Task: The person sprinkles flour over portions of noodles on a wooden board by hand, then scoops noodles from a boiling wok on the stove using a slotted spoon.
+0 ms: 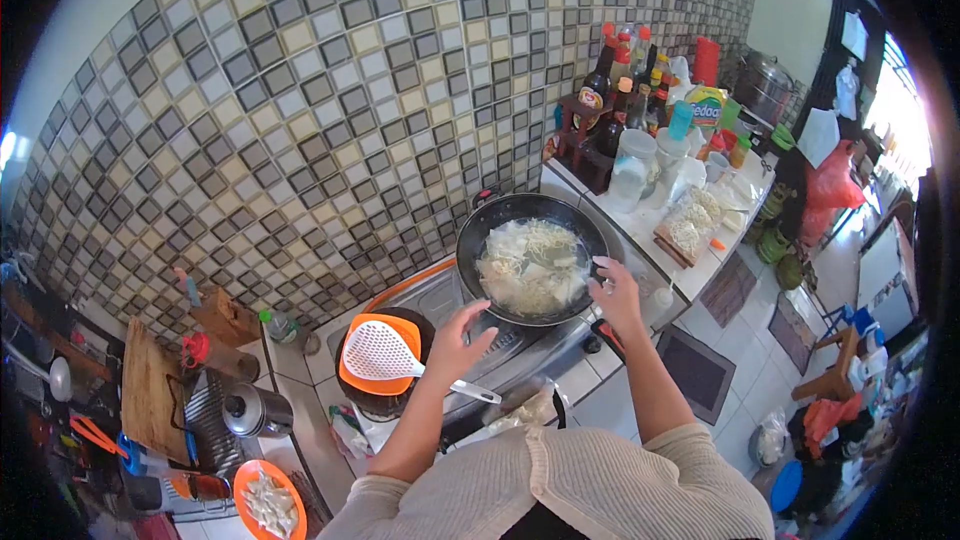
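A black wok sits on the stove. In it are pale noodle-like strands and flat white pieces in cloudy liquid. My left hand is open at the wok's near left side, fingers spread and holding nothing. On the near right my right hand is open too, with its fingers apart close to the rim; I cannot tell whether they touch it. A white perforated skimmer rests across an orange plate to the left, its handle passing beside my left wrist.
Sauce bottles and a clear jar crowd the right counter, beside a tray of pale strands. At left stand a cutting board, a lidded metal pot and an orange plate holding pale pieces. A tiled wall rises behind.
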Demonstrator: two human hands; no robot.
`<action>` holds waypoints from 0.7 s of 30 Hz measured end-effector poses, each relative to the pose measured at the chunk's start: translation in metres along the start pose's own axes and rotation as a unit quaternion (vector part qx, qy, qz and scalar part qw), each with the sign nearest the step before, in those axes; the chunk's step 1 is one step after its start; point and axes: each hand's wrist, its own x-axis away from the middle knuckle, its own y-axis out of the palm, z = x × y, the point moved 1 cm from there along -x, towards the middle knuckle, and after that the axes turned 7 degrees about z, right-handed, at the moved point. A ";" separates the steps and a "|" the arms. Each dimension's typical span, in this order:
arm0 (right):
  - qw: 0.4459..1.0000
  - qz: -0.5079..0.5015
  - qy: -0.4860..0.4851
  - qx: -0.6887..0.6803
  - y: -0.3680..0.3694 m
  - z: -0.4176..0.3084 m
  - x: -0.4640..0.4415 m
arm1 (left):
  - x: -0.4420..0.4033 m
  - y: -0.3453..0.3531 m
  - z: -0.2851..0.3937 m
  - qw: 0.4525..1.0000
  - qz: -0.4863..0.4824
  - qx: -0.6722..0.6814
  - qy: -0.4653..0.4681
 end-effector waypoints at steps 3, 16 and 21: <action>0.999 -0.010 0.017 -0.040 -0.007 0.037 -0.007 | 0.031 -0.018 -0.030 0.998 0.010 0.043 -0.039; 0.989 -0.074 0.046 -0.115 0.011 0.012 -0.002 | 0.113 -0.063 -0.072 0.975 0.126 0.108 -0.147; 0.972 -0.088 0.099 -0.196 0.014 0.028 -0.010 | 0.106 -0.064 -0.063 0.980 0.134 0.044 -0.139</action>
